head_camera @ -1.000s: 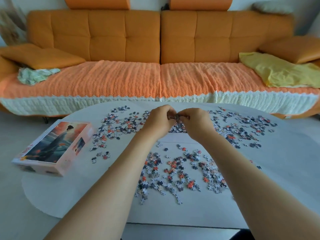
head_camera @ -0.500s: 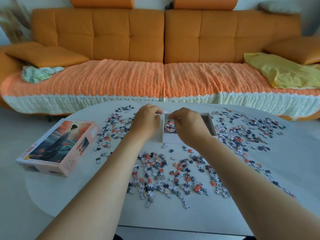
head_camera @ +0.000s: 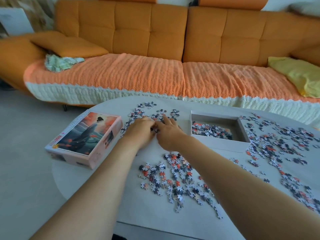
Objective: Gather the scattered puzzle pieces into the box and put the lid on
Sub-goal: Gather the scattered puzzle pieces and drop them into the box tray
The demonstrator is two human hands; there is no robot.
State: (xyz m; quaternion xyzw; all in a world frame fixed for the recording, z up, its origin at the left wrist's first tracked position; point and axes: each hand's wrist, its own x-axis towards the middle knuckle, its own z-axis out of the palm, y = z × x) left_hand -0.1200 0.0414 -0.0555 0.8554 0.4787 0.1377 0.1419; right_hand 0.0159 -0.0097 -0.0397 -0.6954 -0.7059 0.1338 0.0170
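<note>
Box [head_camera: 220, 144] sits near right hand [head_camera: 168, 134], left hand [head_camera: 139, 131] farther.

One white oval table [head_camera: 147, 219], one open white cardboard box [head_camera: 216, 144], one pink picture-printed lid [head_camera: 83, 135], jigsaw puzzle pieces [head_camera: 173, 177] too many to count, two bare hands, a left hand [head_camera: 140, 131] and a right hand [head_camera: 168, 134], one orange sofa [head_camera: 155, 32], one yellow cloth [head_camera: 297, 73], one green patterned cloth [head_camera: 60, 62]

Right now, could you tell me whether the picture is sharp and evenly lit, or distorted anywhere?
Head view: soft, even daylight, no glare or hard shadows; the wide lens bows the sofa and the table rim; the orange cushion at far left looks smeared; the puzzle pieces and the box read clearly.
</note>
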